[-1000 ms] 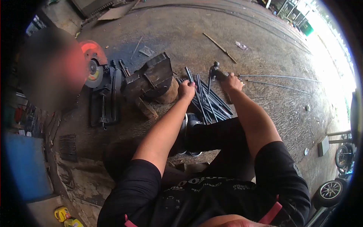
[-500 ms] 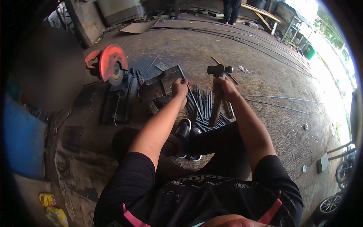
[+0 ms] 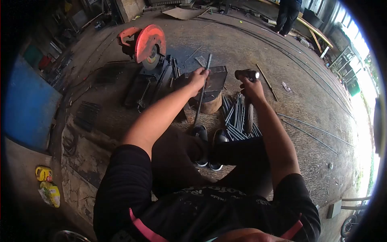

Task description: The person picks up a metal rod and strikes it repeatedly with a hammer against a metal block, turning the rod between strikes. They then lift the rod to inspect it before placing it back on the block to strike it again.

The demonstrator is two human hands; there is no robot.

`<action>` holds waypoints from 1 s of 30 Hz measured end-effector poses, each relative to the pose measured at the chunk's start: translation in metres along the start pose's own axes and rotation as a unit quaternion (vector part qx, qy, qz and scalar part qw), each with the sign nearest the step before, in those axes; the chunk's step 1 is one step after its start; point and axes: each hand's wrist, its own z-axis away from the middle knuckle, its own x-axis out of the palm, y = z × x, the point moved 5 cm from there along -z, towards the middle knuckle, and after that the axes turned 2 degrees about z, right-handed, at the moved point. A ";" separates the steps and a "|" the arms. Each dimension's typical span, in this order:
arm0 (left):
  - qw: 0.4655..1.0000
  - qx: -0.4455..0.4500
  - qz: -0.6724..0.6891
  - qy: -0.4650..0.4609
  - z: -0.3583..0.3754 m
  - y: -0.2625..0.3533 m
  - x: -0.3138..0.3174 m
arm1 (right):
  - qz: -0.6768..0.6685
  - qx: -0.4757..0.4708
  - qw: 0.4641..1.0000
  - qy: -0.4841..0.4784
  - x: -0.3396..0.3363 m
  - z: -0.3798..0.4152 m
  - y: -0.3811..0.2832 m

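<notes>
My left hand [image 3: 198,80] is closed around a metal rod [image 3: 200,99], which stands nearly upright with its top tilted slightly right. Behind it, a dark metal plate [image 3: 218,77] lies on a round wooden block [image 3: 211,105]. My right hand [image 3: 252,88] grips a hammer [image 3: 250,117] close to its head, and the wooden handle points down toward my legs. Below and between my hands, a pile of cut rods [image 3: 236,117] lies on the floor beside my shoes.
A red cut-off saw [image 3: 150,43] stands at the upper left. Long rods [image 3: 314,134] lie on the floor at right. Another person [image 3: 287,17] stands at the far top right. Blue sheet [image 3: 29,107] and yellow packages [image 3: 49,192] are at left.
The view has shifted, so the saw and block appear further right. The rod in my left hand now shows its length down toward my shoes. The hammer head has turned, with one face toward me.
</notes>
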 end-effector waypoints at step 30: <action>0.905 0.074 -0.416 -0.045 -0.035 -0.038 -0.023 | 0.013 -0.043 0.997 -0.060 0.058 -0.059 -0.059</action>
